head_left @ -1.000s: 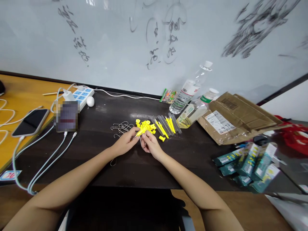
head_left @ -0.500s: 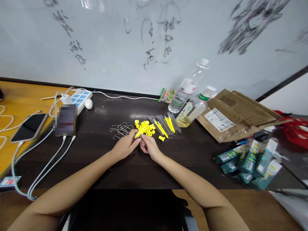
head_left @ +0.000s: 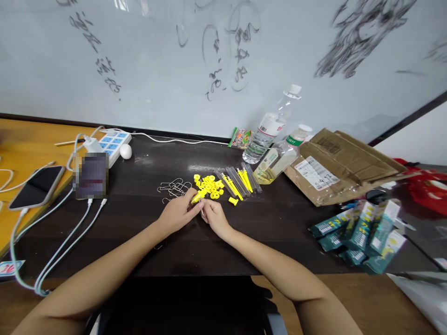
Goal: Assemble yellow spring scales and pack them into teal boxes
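Left to right: metal wire hooks (head_left: pixel 175 187) lie tangled on the dark counter (head_left: pixel 209 253), just beyond the left hand (head_left: pixel 178 213); lift one by its end, don't drag the bundle. Left grip is clamped on a yellow plastic part (head_left: pixel 198 196), held slanted over the counter, fingers and thumb round its near end. Keep that pinch firm but light, since thin plastic could flex. Right at its near end, a thin metal piece (head_left: pixel 203 212) shows at the right fingertips; can't tell if it's inside the part or only beside it. Line the two up on one axis before pushing, small straight force, no prying. Loose yellow pieces (head_left: pixel 211 185) sit just past the fingers; keep knuckles off them. Right hand (head_left: pixel 217 218) has thumb and finger together, looks pinched on the metal; short grip near the tip gives best control. One lone yellow piece (head_left: pixel 233 201) further right, then clear tubes (head_left: pixel 235 176) with yellow sticks, clear of both wrists
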Motion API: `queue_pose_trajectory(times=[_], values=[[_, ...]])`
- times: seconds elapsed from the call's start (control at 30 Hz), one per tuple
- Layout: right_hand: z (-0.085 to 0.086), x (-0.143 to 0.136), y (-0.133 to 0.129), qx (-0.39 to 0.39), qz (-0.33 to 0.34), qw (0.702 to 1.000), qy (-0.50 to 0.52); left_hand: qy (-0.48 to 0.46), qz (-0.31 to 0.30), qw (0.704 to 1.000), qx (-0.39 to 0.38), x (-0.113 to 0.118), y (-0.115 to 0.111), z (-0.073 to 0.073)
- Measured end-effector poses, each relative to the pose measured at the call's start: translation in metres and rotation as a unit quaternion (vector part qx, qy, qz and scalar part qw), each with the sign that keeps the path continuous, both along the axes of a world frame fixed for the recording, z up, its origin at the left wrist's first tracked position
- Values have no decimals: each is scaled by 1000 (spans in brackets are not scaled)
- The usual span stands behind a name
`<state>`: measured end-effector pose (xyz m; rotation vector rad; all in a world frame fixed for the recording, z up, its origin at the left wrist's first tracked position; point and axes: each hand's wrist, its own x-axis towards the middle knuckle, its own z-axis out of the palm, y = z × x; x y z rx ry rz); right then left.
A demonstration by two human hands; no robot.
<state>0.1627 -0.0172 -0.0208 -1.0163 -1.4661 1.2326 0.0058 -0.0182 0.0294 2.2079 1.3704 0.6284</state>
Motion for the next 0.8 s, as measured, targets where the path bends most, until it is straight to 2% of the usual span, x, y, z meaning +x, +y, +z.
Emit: queue_pose_trajectory(times=[0.23, 0.47, 0.57, 0.7, 0.8], values=[[9, -1, -7, 34, 15, 998, -49, -39, -33, 999, -16, -4, 6, -4], [16, 0, -10, 50, 40, 997, -50, -154, -52, 984, -66, -2, 5, -4], [15, 1, -8, 25, 33, 999, -21, -214, -40, 968, -128, 0, 5, -8], [13, 2, -5, -35, 48, 998, 18, -282, -41, 929, -237, 0, 7, -16], [13, 2, -4, -57, 72, 995, 37, -309, -58, 912, -264, 1, 8, -19]])
